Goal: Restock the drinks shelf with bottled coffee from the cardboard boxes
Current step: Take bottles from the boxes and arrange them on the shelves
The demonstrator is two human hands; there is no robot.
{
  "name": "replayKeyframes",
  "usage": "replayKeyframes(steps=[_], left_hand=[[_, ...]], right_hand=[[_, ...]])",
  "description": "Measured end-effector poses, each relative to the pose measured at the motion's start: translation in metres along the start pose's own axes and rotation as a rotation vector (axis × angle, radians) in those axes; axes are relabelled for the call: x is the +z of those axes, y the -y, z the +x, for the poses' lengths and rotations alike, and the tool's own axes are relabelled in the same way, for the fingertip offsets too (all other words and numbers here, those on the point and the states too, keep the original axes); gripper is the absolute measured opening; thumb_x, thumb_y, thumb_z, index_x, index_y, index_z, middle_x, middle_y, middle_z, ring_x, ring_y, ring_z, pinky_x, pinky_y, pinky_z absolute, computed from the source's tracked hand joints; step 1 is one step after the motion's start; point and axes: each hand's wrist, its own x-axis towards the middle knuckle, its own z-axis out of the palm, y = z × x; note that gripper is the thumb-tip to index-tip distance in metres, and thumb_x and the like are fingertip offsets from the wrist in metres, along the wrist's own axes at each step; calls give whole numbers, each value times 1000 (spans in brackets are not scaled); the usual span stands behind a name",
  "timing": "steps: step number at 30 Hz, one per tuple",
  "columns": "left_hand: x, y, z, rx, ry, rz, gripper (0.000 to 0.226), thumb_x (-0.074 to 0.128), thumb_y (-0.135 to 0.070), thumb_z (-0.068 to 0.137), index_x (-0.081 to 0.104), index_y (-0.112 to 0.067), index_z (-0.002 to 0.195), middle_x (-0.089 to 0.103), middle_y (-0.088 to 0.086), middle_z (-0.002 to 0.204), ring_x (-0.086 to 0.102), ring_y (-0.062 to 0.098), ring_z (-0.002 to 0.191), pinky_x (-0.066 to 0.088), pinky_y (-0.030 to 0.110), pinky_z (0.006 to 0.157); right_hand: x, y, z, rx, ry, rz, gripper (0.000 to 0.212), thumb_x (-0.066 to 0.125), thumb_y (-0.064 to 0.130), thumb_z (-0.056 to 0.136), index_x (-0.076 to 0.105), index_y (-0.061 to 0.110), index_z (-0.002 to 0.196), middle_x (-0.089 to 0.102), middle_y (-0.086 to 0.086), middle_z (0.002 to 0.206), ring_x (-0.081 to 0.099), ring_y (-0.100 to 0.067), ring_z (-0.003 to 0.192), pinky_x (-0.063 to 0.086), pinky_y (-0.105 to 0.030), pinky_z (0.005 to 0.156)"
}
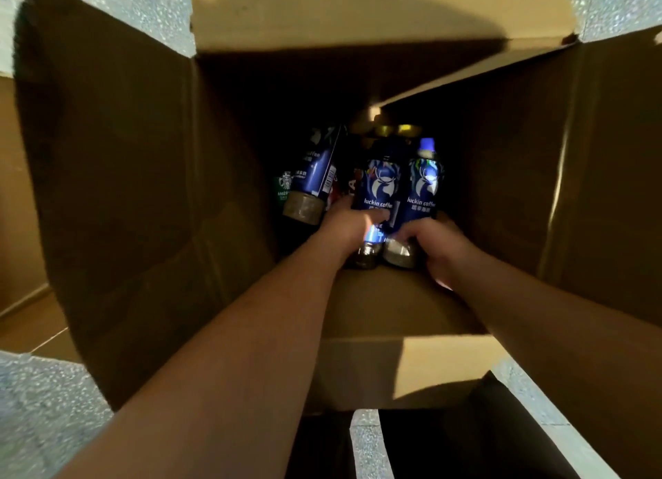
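Note:
Both my arms reach down into a deep open cardboard box (412,310). At its bottom lie several bottled coffees with blue labels. My left hand (349,227) grips the lower part of the middle blue bottle (378,188). My right hand (435,244) grips the base of the right blue bottle (426,181), which has a blue cap. A third blue bottle (317,177) lies tilted to the left, untouched. A green-labelled bottle (284,186) sits beside it at the far left, half hidden in shadow.
The box's four flaps stand open: a wide left flap (118,192), a right flap (591,192), a far flap (358,12). More bottle tops (394,131) show dimly at the far end. Speckled grey floor (39,407) surrounds the box.

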Motion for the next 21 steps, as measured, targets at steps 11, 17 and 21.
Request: replayKeyframes(steps=[11,17,21], left_hand=[[-29,-25,-86,78,49,-194,35,66,-18,85,58,-20,119,67,1,113,62,22,106,45,43,98],[-41,-56,-162,161,102,-236,21,68,-19,82,65,-26,102,70,-3,95,65,13,86,50,34,78],[-43,-65,-220,181,127,-223,42,72,-29,73,63,-31,114,70,-1,103,64,20,90,46,42,85]], right_hand=[[-3,32,-95,-137,114,-23,73,56,-7,51,57,15,120,70,-11,105,65,-28,93,53,-37,72],[-13,59,-176,-268,76,44,57,52,-17,65,60,8,115,68,-19,98,64,-32,83,54,-47,72],[-23,62,-240,-330,150,55,50,51,-17,71,63,8,112,66,-22,104,62,-34,87,51,-54,82]])
